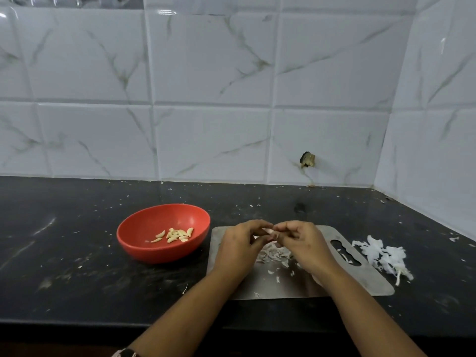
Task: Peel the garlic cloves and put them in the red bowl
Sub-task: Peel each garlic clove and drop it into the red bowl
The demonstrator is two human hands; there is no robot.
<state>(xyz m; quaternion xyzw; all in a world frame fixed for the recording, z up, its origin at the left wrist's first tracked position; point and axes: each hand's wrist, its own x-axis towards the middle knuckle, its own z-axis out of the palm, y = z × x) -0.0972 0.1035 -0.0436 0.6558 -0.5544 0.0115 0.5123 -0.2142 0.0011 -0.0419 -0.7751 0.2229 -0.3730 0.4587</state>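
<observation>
Two hands, left hand (238,247) and right hand (302,244), pinch one garlic clove (268,231), lower centre. Red bowl (159,252), left: peeled cloves (176,235).

White marble-veined wall tiles (211,73) — one with a dark hole (307,159) — meet a black countertop (64,240).

The single head-worn camera looked forward and down across the counter (77,253) toward the tiled wall (206,73) at 12 o'clock; a side wall (438,99) closed the frame at 3 o'clock. It sat near, above the work; the left hand (238,244) and right hand (305,244) met below centre, the red bowl (154,253) at 9 o'clock of them.
</observation>
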